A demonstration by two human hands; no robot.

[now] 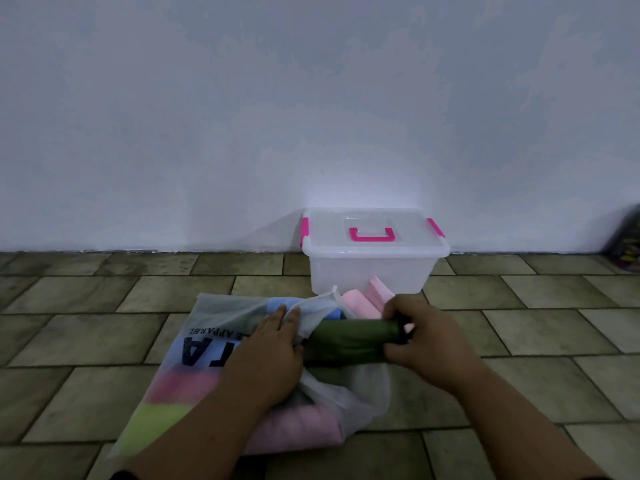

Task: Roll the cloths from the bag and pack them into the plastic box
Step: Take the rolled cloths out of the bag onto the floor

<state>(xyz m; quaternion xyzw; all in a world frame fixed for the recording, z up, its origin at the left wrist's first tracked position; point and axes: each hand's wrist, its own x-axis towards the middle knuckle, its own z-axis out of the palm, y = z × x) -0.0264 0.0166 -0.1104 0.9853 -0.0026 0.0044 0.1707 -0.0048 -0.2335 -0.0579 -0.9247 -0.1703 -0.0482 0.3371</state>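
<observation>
- With fingers (401, 308) of the right hand (429, 337) curled over the top and thumb underneath, grips the right end of a dark green rolled cloth (349, 341).
- Presses the left hand (270, 355) flat on the bag (207, 323), its fingers (277, 317) straight and close together at the open mouth, closed on nothing.
- Holds the green roll crosswise between both hands, left end meeting the left hand at the bag's mouth, above the loose plastic edge.
- Shows through the translucent bag, printed with dark letters: a blue cloth (280, 303) at the far end, a pink cloth (187, 386) and a yellow-green cloth (159, 420) nearer, a pale pink cloth (298, 427) under the left wrist.
- Lays two pink rolled cloths (360, 303) on the floor (104, 334), just behind the right hand, in front of the plastic box (370, 271); cannot tell whether touching it.
- Sets the clear box against the wall (311, 116), lid (332, 230) on, with pink latches (304, 232) and pink handle (372, 237).
- Catches a dark patterned thing (627, 237) at the right edge, too blurred to identify.
</observation>
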